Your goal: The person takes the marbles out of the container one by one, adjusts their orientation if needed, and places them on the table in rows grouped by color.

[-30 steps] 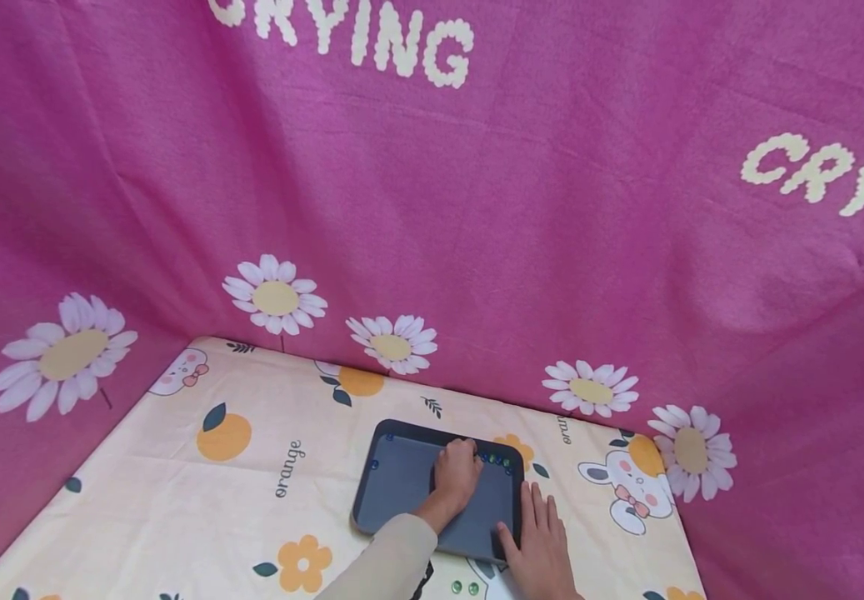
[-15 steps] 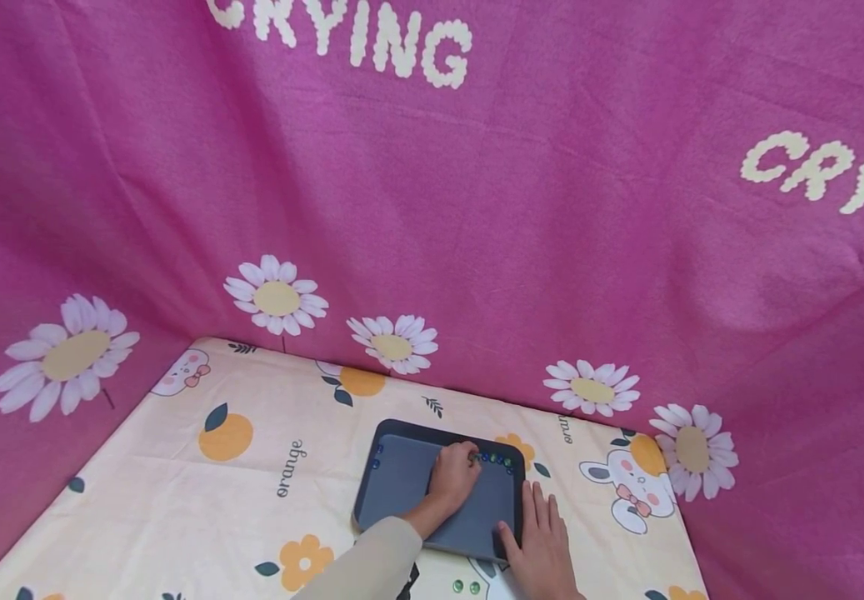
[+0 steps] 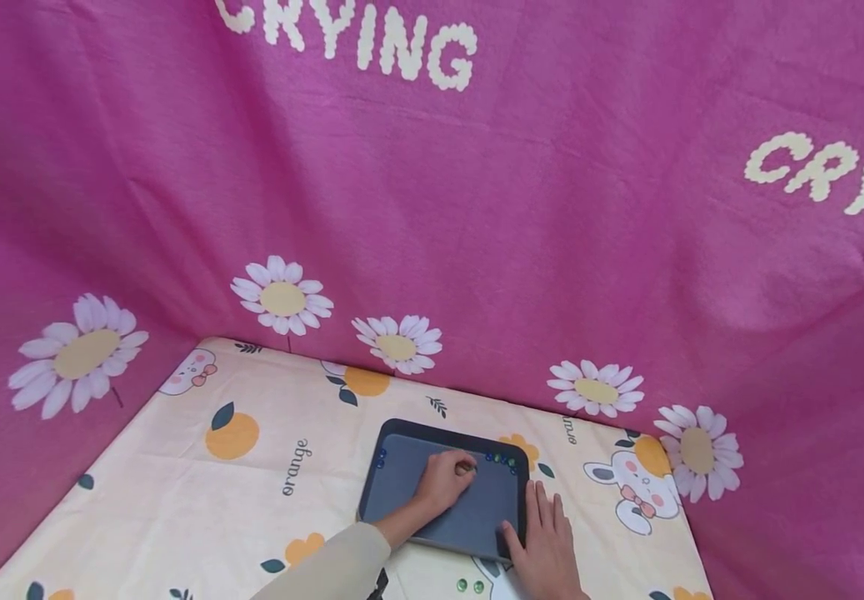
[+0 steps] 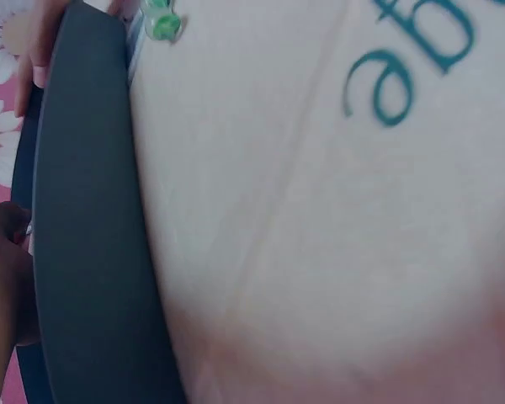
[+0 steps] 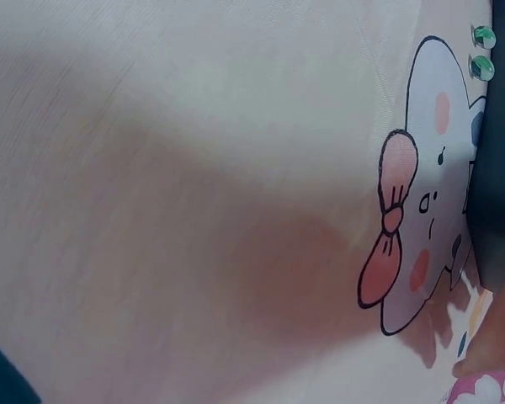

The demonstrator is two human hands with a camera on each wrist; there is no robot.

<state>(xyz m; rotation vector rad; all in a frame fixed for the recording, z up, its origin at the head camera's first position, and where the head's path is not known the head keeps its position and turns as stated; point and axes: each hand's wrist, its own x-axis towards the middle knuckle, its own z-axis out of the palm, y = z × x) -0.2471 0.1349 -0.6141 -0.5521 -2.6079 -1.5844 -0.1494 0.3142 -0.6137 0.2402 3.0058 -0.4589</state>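
My left hand [image 3: 446, 482] is over the middle of a dark grey tray [image 3: 409, 517], its thumb and fingertips pinched together around a small marble [image 3: 474, 469] that looks green and is mostly hidden. Along the tray's far right corner sits a row of blue and green glass marbles [image 3: 504, 460]. Two blue marbles [image 3: 382, 458] lie together by the left wall. My right hand [image 3: 549, 546] rests flat with straight fingers against the tray's right side, its thumb at the near right rim. The left wrist view catches the left hand [image 4: 4, 282] beyond the tray wall.
Two green marbles [image 3: 471, 586] lie on the patterned tablecloth [image 3: 252, 508] just in front of the tray. A magenta curtain [image 3: 402, 208] with printed daisies rises behind the table and on both sides.
My left hand has drawn back a little, leftward from the marble row. One blue marble has rolled down the left wall to the other. My right hand stays in place.
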